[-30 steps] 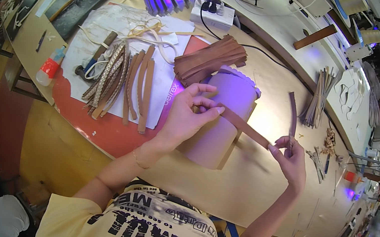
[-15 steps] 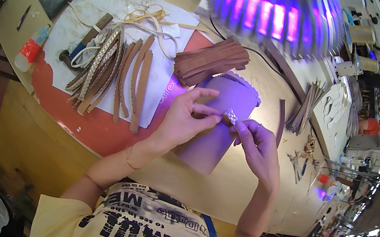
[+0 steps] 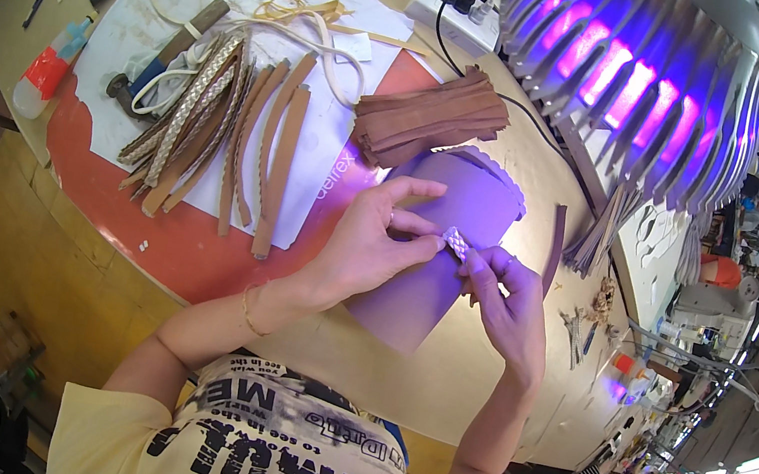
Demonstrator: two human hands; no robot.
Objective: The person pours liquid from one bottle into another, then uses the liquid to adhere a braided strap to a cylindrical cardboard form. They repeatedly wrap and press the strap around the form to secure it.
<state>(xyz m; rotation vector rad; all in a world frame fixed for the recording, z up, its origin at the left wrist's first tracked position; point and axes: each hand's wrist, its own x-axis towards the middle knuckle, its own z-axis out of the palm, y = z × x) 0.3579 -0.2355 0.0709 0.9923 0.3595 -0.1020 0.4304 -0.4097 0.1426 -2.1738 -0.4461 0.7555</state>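
Between my two hands is a short braided strip [image 3: 455, 242], pale and shiny under violet light. My left hand [image 3: 364, 239] pinches one end between thumb and forefinger, its other fingers held loosely apart. The thumb and fingers of my right hand [image 3: 511, 306] close on the opposite end. Below them lies a smooth leather-like piece [image 3: 480, 186] with a scalloped far edge, tinted purple by the lamp; my hands cover part of it. Just beyond, a thick bundle of brown leather strips [image 3: 431, 119] rests on the table.
A ribbed metal lamp [image 3: 634, 89] glows violet at the upper right. To the left, braided strips [image 3: 188, 122] and plain brown strips [image 3: 279, 174] lie on white paper. A red-and-white bottle [image 3: 43, 81] stands far left. A white power strip [image 3: 454, 15] sits behind.
The whole view has shifted, so the lamp appears farther right and lower and the power strip shows more. My hands still grip the braided strip in nearly the same pose.
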